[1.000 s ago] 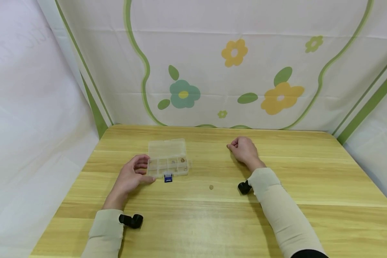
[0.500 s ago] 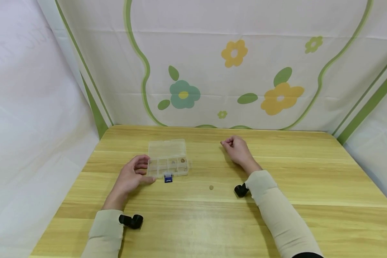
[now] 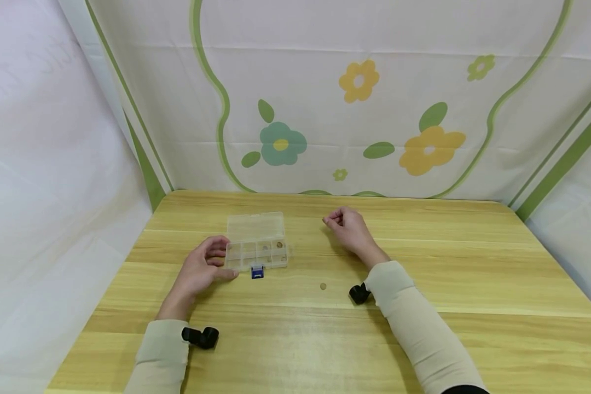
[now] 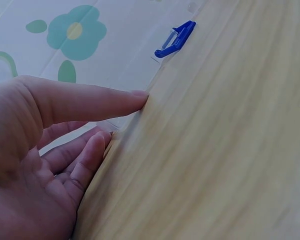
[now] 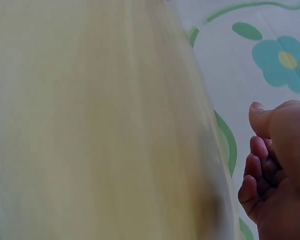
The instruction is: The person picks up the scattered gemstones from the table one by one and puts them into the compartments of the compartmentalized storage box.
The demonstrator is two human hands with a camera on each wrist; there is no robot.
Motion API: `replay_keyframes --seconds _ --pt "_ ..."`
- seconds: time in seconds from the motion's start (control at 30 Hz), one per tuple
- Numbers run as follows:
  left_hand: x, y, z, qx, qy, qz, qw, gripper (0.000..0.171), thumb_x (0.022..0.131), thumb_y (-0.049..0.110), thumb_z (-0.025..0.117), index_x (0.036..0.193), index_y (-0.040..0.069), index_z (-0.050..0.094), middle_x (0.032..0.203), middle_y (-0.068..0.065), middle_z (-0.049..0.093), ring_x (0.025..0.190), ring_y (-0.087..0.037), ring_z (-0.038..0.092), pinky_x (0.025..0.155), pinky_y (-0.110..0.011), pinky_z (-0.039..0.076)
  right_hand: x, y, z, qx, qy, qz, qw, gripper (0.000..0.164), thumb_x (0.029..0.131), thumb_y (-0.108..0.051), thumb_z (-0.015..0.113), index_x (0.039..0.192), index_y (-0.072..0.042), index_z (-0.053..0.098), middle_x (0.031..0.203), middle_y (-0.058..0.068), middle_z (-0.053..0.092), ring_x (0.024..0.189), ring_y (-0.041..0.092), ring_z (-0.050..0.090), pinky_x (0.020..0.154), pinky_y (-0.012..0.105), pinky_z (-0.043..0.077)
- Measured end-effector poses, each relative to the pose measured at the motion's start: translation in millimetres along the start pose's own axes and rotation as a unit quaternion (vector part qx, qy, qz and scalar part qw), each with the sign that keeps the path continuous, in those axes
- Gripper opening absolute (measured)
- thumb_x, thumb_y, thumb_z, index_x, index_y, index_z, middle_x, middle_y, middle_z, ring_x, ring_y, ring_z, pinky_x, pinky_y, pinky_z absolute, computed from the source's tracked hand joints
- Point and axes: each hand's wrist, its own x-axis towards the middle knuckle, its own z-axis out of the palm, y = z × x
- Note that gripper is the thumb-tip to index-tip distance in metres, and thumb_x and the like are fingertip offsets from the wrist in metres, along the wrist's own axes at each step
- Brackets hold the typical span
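A clear plastic compartment box (image 3: 248, 254) lies with its lid (image 3: 255, 226) folded back and a blue latch (image 3: 258, 272) at its front. My left hand (image 3: 204, 265) grips the box's left end, thumb at the front corner and fingers behind; the left wrist view shows the thumb tip against the edge. Several small round pieces lie in the right compartments, among them a brown disc (image 3: 279, 245). My right hand (image 3: 347, 229) is above the table, right of the lid, fingers curled and thumb against the index finger. I cannot tell whether something small is between them.
A small tan disc (image 3: 323, 286) lies on the wooden table (image 3: 295, 339), right of the box and nearer to me. Behind the table's far edge hangs a white cloth (image 3: 315, 71) with printed flowers; more white cloth encloses both sides.
My right hand has moved left across the far part of the table, closer to the box. The left hand, the box and the tan disc have stayed in place.
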Motion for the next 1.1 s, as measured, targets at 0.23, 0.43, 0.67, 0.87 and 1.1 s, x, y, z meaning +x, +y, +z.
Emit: replay_keyframes --seconds 0.23,0.43,0.67,0.87,1.1 --pt "-1.0 1.4 1.6 -0.012 0.004 -0.010 0.9999 0.079 0.080 0.003 0.092 0.149 0.010 0.055 0.147 -0.017 0.059 0.125 -0.030 0.058 0.106 -0.037 0.048 0 -16 16 0.011 -0.021 -0.023 0.999 0.024 0.109 -0.030 0.066 0.112 -0.006 0.068 0.105 0.011 0.069 0.094 0.023 0.063 0.082 0.035 0.053" --pt "-1.2 3.0 2.4 -0.008 0.009 -0.008 0.9999 0.079 0.080 0.002 0.091 0.150 0.010 0.055 0.147 -0.017 0.059 0.126 -0.030 0.058 0.106 -0.036 0.049 0 -30 29 0.021 -0.015 -0.044 0.999 0.022 0.107 -0.029 0.069 0.108 -0.007 0.069 0.101 0.009 0.069 0.091 0.022 0.062 0.081 0.034 0.053" --pt "-1.7 3.9 4.7 -0.011 0.012 -0.010 0.9998 0.079 0.079 0.001 0.091 0.149 0.008 0.056 0.145 -0.019 0.060 0.125 -0.031 0.058 0.104 -0.035 0.049 0 -42 42 0.019 -0.013 -0.066 0.998 0.021 0.105 -0.026 0.072 0.107 -0.006 0.068 0.105 0.010 0.068 0.092 0.022 0.062 0.082 0.034 0.054" --pt "-0.5 4.1 5.4 -0.017 0.011 -0.019 0.9996 0.079 0.080 0.000 0.091 0.150 0.009 0.056 0.147 -0.018 0.058 0.125 -0.030 0.057 0.102 -0.030 0.048 -2 -47 48 0.012 -0.013 -0.067 0.998 0.020 0.105 -0.026 0.073 0.108 -0.007 0.068 0.108 0.010 0.067 0.095 0.022 0.062 0.084 0.034 0.055" --pt "0.0 2.7 3.1 -0.013 0.010 -0.019 0.9997 0.079 0.080 0.001 0.091 0.150 0.010 0.056 0.147 -0.018 0.058 0.126 -0.030 0.057 0.101 -0.027 0.048 -5 -57 56 0.005 -0.007 -0.070 0.998 0.019 0.104 -0.028 0.074 0.106 -0.010 0.069 0.107 0.007 0.066 0.096 0.022 0.061 0.085 0.036 0.055"
